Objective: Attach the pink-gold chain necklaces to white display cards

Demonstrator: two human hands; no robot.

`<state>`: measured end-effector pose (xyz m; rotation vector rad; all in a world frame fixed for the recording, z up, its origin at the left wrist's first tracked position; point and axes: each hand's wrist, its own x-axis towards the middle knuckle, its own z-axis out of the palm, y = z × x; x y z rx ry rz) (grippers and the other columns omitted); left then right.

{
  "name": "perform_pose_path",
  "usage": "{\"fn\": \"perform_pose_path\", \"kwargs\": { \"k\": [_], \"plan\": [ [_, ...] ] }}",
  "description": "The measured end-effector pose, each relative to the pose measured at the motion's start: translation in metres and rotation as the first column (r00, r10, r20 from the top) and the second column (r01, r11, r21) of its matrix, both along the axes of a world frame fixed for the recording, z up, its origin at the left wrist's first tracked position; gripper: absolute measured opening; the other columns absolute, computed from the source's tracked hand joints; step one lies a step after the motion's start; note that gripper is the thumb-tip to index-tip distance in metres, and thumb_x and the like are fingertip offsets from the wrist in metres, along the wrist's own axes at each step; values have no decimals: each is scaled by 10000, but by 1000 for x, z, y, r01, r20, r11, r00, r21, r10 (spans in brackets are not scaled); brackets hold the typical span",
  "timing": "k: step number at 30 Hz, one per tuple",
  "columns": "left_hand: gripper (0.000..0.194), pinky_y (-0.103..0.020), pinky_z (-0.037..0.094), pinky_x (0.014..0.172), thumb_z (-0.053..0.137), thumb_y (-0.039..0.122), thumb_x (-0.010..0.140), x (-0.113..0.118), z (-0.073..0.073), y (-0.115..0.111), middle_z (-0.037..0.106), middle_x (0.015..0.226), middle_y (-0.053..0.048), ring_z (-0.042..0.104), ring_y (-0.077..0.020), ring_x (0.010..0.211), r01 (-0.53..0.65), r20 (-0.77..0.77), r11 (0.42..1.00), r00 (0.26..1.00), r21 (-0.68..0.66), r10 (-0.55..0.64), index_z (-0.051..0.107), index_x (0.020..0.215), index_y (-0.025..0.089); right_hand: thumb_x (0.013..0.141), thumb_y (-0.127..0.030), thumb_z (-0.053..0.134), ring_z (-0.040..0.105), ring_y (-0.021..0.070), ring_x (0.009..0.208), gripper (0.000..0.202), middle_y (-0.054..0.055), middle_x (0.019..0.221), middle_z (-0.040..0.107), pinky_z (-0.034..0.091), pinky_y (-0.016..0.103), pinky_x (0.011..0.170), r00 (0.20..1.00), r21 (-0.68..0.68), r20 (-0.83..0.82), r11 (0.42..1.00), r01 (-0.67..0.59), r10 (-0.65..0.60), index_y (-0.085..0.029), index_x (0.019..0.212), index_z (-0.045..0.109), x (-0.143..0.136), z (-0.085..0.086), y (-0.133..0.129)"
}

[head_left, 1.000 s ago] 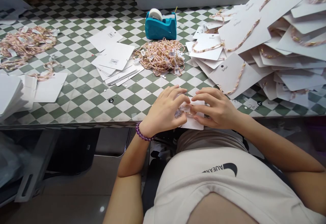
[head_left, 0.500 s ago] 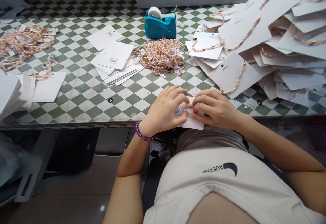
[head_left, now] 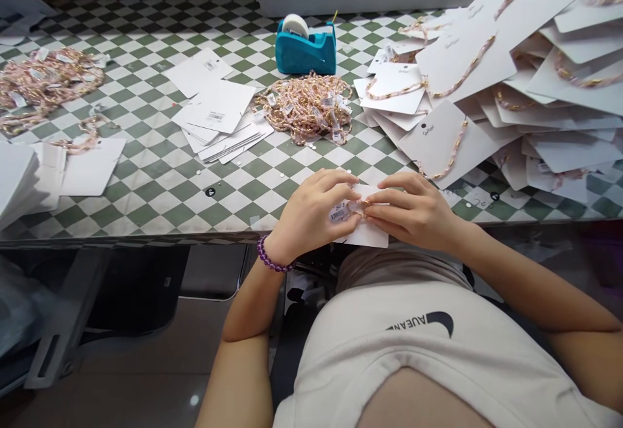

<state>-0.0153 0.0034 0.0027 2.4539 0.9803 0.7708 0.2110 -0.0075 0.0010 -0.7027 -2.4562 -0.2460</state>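
Note:
A white card [head_left: 372,238] lies at the front edge of the table, partly covered by my hands. On it is a pink and gold beaded bracelet [head_left: 361,212], its small tag [head_left: 339,211] showing beside my left fingers. My left hand [head_left: 318,210], with purple beads at the wrist, has its thumb and fingers closed on the bracelet's left part. From the right, my right hand [head_left: 411,210] pinches the beads with bunched fingertips. The fingers hide most of the bracelet.
A teal tape dispenser [head_left: 305,51] stands behind a heap of beaded bracelets [head_left: 309,106]. Loose white cards [head_left: 226,106] lie left of it. Carded bracelets [head_left: 438,142] pile up on the right. Another bracelet heap [head_left: 48,84] sits far left, above more cards [head_left: 92,165].
Both hands stay over the card. My right fingertips have shifted slightly left, closer to my left fingers, and more of the tag shows.

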Motion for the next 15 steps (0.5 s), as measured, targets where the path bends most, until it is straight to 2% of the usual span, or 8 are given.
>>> {"fn": "perform_pose_path", "kwargs": {
  "k": [5,9,15],
  "plan": [
    [68,-382,506,928,633,241,847,1,1,1,674,1145,-80,629,-220,1042,-33,-21,999,999,29,33,661,870,183,854,-249,679,595,206,993,76,41,924,708,510,346,857,1000,-12,-8,1000,-3,3,-179,857,649,-1,1,1],
    [72,-385,493,933,630,250,857,2,3,2,675,1151,-71,624,-224,1061,-32,-37,999,999,25,33,665,839,190,846,-212,685,599,216,993,70,56,948,710,525,354,857,999,-11,-17,999,-41,41,-164,868,638,0,1,1],
    [75,-387,481,943,632,251,862,0,4,3,685,1150,-60,627,-222,1066,-26,-29,1000,999,-8,26,669,833,193,876,-198,671,619,192,977,129,31,950,736,524,337,848,997,-60,-34,995,-76,74,-161,996,642,1,3,2]
  ]
}}
